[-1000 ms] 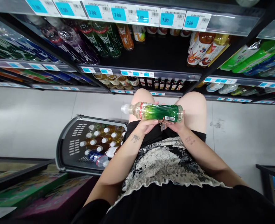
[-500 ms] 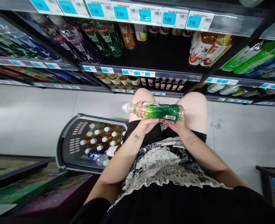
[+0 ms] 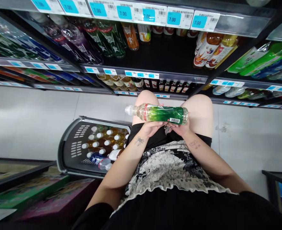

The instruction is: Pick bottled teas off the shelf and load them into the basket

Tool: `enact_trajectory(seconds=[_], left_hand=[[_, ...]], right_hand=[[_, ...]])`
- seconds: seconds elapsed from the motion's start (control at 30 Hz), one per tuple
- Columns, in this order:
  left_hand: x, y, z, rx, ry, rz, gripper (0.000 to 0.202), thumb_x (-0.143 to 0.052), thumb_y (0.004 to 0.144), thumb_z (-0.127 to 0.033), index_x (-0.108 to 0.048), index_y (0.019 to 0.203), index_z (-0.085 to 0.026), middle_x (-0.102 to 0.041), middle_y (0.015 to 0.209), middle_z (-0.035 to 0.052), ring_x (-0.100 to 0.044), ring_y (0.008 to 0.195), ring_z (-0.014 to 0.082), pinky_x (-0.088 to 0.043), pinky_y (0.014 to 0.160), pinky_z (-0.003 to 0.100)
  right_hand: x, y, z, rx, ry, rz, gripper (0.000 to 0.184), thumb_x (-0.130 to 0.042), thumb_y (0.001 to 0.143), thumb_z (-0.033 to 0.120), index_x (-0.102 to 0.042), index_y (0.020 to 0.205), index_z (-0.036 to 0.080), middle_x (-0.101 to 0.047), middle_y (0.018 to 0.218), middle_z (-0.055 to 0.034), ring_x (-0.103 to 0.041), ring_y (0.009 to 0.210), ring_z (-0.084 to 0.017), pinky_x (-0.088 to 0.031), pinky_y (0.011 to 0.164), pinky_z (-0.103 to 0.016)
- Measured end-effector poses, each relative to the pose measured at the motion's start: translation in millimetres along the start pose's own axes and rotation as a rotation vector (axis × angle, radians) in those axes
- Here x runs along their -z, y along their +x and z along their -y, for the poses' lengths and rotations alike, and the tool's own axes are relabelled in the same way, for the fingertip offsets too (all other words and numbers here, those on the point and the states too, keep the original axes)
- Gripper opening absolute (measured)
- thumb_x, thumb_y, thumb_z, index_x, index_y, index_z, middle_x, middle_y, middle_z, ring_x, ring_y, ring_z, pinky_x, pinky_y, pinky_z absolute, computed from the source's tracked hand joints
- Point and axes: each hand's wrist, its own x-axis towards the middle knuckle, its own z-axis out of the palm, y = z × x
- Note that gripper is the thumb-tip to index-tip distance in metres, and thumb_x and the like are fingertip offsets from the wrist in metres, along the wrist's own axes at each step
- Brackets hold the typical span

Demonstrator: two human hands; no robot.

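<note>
A drink bottle with a green label and a white cap lies sideways above my lap, its cap toward the left. My left hand grips it from below near the middle. Under the base end, my right hand is also closed around it. The bottle hides most of the fingers of both hands. A barcode on the label faces up near the base. On the floor to my left stands a grey shopping basket holding several bottles with white caps, one with a blue label lying tilted.
Ahead are shelves with several rows of drink bottles and price tags along their edges. Behind the basket at lower left sit green and pink boxes. A dark-framed stand is at the lower right.
</note>
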Motion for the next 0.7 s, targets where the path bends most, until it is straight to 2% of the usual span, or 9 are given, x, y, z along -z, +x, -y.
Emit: enact_trajectory(seconds=[0.1, 0.23, 0.37, 0.5, 0.63, 0.7], left_hand=[[-0.2, -0.1, -0.4, -0.005, -0.004, 0.007, 0.089, -0.082, 0.064, -0.014, -0.049, 0.144, -0.033, -0.043, 0.159, 0.0019, -0.057, 0.132, 0.0295, -0.056, 0.103, 0.037], [-2.2, -0.5, -2.1, -0.003, 0.013, 0.02, 0.091, -0.082, 0.064, -0.014, -0.048, 0.146, -0.035, -0.046, 0.157, 0.0014, -0.054, 0.136, 0.0304, -0.054, 0.107, 0.039], [-4.5, -0.7, -3.7, -0.006, 0.028, 0.011, 0.094, -0.084, 0.062, -0.017, -0.046, 0.146, -0.036, -0.047, 0.155, 0.0013, -0.048, 0.141, 0.0336, -0.054, 0.107, 0.041], [-2.5, -0.4, -2.8, -0.007, 0.035, 0.014, 0.088, -0.083, 0.063, -0.016, -0.05, 0.143, -0.034, -0.045, 0.157, 0.0011, -0.05, 0.139, 0.0322, -0.056, 0.104, 0.038], [1.1, -0.1, -1.8, -0.029, 0.011, 0.042, 0.081, -0.081, 0.063, -0.012, -0.055, 0.138, -0.033, -0.046, 0.157, 0.0006, -0.055, 0.133, 0.0277, -0.056, 0.102, 0.037], [2.0, 0.0, -2.1, -0.042, -0.01, 0.033, 0.079, -0.079, 0.063, -0.011, -0.057, 0.135, -0.034, -0.047, 0.156, -0.0008, -0.056, 0.132, 0.0267, -0.055, 0.103, 0.038]], right_hand=[[-1.4, 0.2, 1.1, 0.001, -0.031, -0.001, 0.076, -0.045, 0.073, 0.097, -0.056, 0.054, 0.023, -0.026, 0.036, 0.0059, -0.031, 0.041, -0.013, -0.041, 0.053, -0.033], [-3.8, 0.3, 2.8, -0.024, -0.07, -0.076, 0.08, -0.035, 0.072, 0.101, -0.055, 0.053, 0.025, -0.023, 0.036, 0.0056, -0.03, 0.04, -0.015, -0.042, 0.052, -0.036], [-5.2, 0.1, 3.3, -0.04, -0.102, -0.125, 0.079, -0.039, 0.067, 0.102, -0.052, 0.05, 0.026, -0.022, 0.036, 0.0059, -0.029, 0.04, -0.014, -0.043, 0.051, -0.037], [-5.1, -0.2, 3.6, -0.035, -0.128, -0.107, 0.077, -0.042, 0.066, 0.101, -0.047, 0.05, 0.026, -0.024, 0.036, 0.0059, -0.028, 0.04, -0.014, -0.04, 0.052, -0.035], [-4.3, -0.2, 4.3, -0.044, -0.113, -0.089, 0.074, -0.044, 0.071, 0.096, -0.056, 0.059, 0.024, -0.028, 0.039, 0.0062, -0.026, 0.041, -0.012, -0.038, 0.052, -0.033], [-4.8, 0.5, 4.8, -0.046, -0.101, -0.127, 0.07, -0.045, 0.077, 0.091, -0.062, 0.071, 0.023, -0.039, 0.045, 0.0046, -0.027, 0.042, -0.012, -0.037, 0.051, -0.031]])
